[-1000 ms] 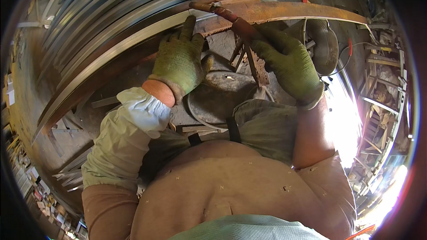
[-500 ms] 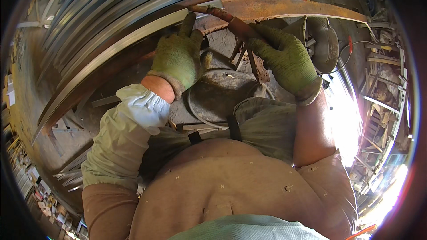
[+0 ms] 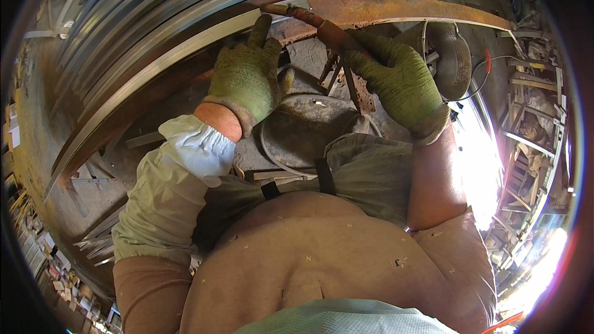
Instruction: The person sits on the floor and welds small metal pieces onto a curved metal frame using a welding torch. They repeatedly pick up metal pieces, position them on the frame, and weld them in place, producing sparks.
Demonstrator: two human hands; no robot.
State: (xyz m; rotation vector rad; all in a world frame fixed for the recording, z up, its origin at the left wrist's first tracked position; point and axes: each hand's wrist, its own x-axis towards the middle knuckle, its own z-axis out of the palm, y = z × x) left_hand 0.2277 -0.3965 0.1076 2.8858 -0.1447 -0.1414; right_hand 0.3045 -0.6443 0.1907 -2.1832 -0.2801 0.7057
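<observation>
My right hand, in a worn green work glove, is closed around the reddish handle of a welding torch. The torch's thin neck points left, its tip close to the end of a pale metal bar. My left hand, gloved alike, has its fingers stretched out and holds nothing that I can see. Its fingertips are at the bar's end, just under the torch tip; whether they touch the bar I cannot tell. Behind the torch runs a rusty steel beam.
Several long metal profiles lie side by side at the far left. Below my hands is a round, dirty seat-like disc. A grey curved metal piece and a thin cable are at the right, beside racks of scrap.
My left hand has shifted very slightly, and its thumb stands out further from the palm. The right hand and the torch have hardly moved.
</observation>
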